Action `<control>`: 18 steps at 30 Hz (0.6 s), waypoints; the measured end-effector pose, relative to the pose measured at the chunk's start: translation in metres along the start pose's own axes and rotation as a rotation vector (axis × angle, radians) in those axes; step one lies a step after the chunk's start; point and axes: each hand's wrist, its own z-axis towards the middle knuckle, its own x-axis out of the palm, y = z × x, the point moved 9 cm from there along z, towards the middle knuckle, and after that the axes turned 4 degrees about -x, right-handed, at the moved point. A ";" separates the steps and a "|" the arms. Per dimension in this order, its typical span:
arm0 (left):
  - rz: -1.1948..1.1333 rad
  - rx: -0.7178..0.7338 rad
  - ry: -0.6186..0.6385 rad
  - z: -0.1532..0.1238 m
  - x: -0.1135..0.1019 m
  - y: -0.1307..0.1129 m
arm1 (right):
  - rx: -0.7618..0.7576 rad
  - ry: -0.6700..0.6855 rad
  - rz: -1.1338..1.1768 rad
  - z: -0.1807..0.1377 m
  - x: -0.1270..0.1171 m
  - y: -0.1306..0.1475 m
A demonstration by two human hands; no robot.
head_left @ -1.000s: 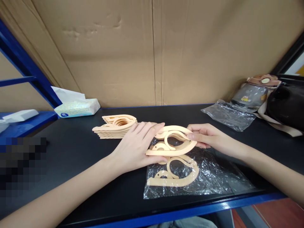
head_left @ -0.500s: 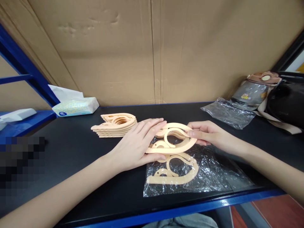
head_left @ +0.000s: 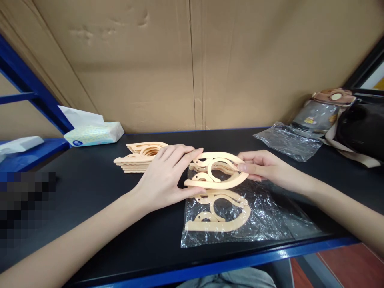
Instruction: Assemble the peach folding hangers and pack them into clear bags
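A folded beige folding hanger (head_left: 223,185) is held flat above a clear plastic bag (head_left: 270,216). My right hand (head_left: 261,165) pinches its rounded right end between thumb and fingers. At the open left ends of its two arms, my left hand (head_left: 169,174) has its thumb along the lower arm and a fingertip by the upper one. More hangers show just under the held one; how many is unclear. Inside the bag lies another folding hanger (head_left: 216,227). Left of my left hand, a stack of folded hangers (head_left: 135,160) is partly hidden by that hand.
A tissue pack (head_left: 94,134) stands at the back left of the black table (head_left: 99,192). Toward the back right lie another clear plastic bag (head_left: 289,140), a water bottle (head_left: 319,114) and a black bag (head_left: 363,128) with a strap. Brown cardboard (head_left: 144,72) rises behind.
My left hand has slid slightly left, uncovering more of the held hanger's left ends. The right hand keeps its pinch, and the hanger has shifted only slightly.
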 end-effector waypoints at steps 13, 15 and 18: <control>0.015 0.025 0.015 -0.001 0.002 0.000 | 0.059 -0.002 -0.038 -0.001 -0.002 -0.007; 0.008 0.031 0.007 -0.001 0.001 -0.001 | 0.065 -0.003 -0.043 0.000 -0.002 -0.006; 0.003 0.042 -0.007 -0.001 -0.002 -0.003 | 0.071 0.001 -0.062 -0.001 -0.001 -0.004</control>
